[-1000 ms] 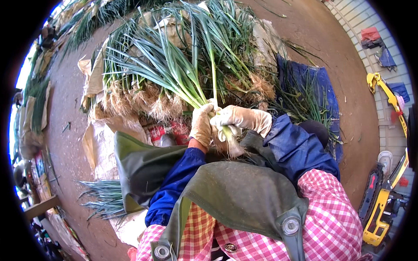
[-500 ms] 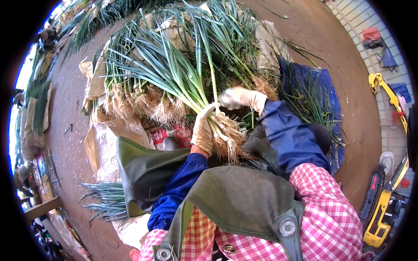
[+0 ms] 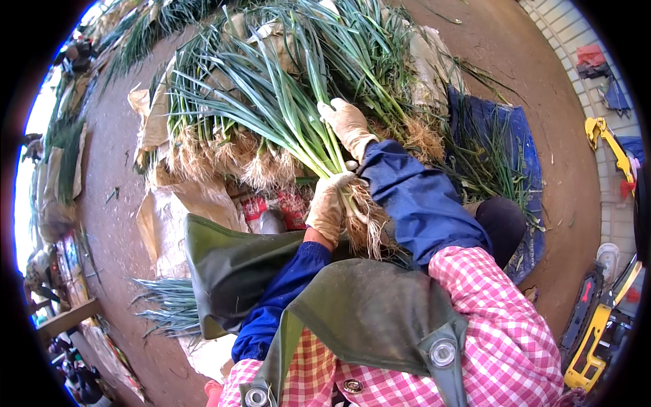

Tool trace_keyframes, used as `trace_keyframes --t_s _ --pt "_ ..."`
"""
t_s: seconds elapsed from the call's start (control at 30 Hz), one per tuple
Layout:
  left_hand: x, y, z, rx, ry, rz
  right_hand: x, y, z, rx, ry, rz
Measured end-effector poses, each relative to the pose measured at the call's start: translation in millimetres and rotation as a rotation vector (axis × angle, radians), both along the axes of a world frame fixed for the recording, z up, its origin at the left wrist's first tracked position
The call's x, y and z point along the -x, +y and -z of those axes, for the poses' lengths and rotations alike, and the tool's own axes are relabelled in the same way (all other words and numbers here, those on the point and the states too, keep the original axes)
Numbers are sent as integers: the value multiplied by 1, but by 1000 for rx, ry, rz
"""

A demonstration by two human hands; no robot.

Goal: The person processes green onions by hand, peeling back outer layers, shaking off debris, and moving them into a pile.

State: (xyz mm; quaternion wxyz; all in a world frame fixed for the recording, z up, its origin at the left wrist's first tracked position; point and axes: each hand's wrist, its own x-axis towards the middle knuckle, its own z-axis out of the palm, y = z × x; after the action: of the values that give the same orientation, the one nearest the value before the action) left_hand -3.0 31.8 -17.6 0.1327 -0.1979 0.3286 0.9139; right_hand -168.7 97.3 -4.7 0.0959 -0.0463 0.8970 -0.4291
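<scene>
- A bundle of green onions (image 3: 319,146) is gripped near its roots by the left hand (image 3: 329,203), whose gloved fingers are closed around the stalks; the pale root tuft (image 3: 366,227) hangs just below this hand.
- The right hand (image 3: 349,125), also gloved, is laid on the same stalks a little farther up; its fingers are curled loosely on the leaves, and whether they are pinching a single leaf cannot be told.
- No real container is seen; the big heap of green onions (image 3: 224,122) beyond the hands is lying on pale sacks (image 3: 169,210), with the roots turned toward the person.
- To the right of the right hand, a blue tarp (image 3: 512,142) is spread on the ground and loose green leaves are scattered on it.
- Below and left of the left hand, a smaller bunch of leaves (image 3: 166,308) is lying beside the green apron (image 3: 230,271).
- A red-and-white package (image 3: 271,210) is partly hidden just left of the left hand, between the heap and the apron.
- The brown ground (image 3: 115,169) is left bare to the far left of the hands, and also beyond the tarp on the right.
- Yellow tools (image 3: 597,325) are placed well apart from the hands, at the right edge.
- The space directly in front of the hands is crowded by the heap.
</scene>
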Motion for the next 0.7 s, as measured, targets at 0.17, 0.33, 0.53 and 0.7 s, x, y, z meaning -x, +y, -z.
trace_keyframes --t_s 0.17,0.33,0.53,0.7 --pt "-5 -13 2 3 -125 -75 -43 27 -27 479 -500 -240" --pt "-1 -15 -5 -89 -37 8 -55 120 -100 596 -689 -304" --pt "10 10 -13 -97 -13 37 -40 419 -107 -794 -534 -543" --pt "-1 -18 12 -106 2 125 -33 325 -81 -860 -473 -116"
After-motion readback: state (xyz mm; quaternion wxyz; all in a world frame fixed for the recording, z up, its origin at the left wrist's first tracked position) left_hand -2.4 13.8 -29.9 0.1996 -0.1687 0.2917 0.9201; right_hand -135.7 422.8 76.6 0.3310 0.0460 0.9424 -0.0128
